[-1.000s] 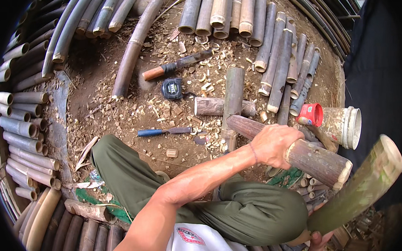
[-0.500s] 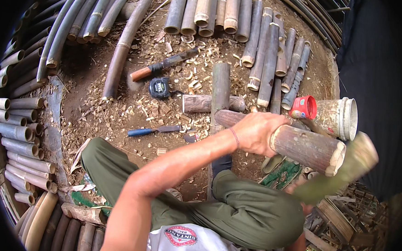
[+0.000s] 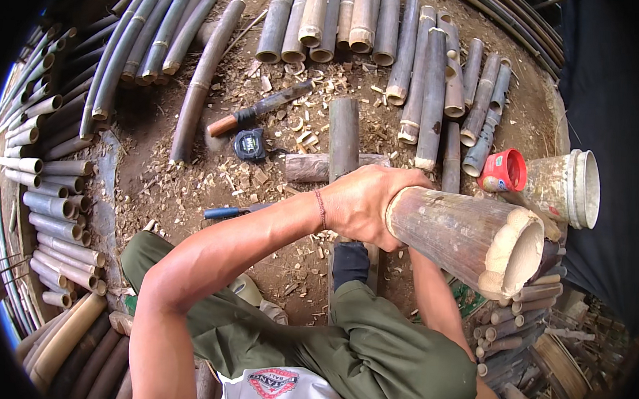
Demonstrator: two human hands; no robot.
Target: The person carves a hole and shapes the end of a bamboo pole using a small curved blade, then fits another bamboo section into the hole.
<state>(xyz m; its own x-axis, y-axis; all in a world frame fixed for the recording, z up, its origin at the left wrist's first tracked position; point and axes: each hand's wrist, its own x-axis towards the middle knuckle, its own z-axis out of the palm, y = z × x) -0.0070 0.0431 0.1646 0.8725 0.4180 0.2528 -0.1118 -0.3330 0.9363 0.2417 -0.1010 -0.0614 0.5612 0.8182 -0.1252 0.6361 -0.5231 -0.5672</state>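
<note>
My left hand [image 3: 374, 203] is closed round a thick brown bamboo tube [image 3: 445, 233], held slanting to the right above my right knee. The tube's near end, pale and cut with a scalloped rim, faces me; its far end is hidden behind my hand. My right forearm [image 3: 438, 294] reaches up behind the tube, which hides my right hand. Beyond my left hand a greyish bamboo length [image 3: 345, 139] lies across a short log [image 3: 308, 167]. A blue-handled chisel [image 3: 223, 213] is partly covered by my left arm.
On the chip-strewn dirt lie a long knife [image 3: 259, 109] with an orange-brown handle and a black tape measure [image 3: 251, 145]. A red tub [image 3: 503, 171] and a dirty white bucket [image 3: 558, 186] stand at right. Cut bamboo tubes [image 3: 63, 206] are stacked at left, others lie ahead.
My left hand and the tube have come left and nearer, the cut end turning toward me. The greenish bamboo piece at right is out of sight, and my right forearm has swung up behind the tube.
</note>
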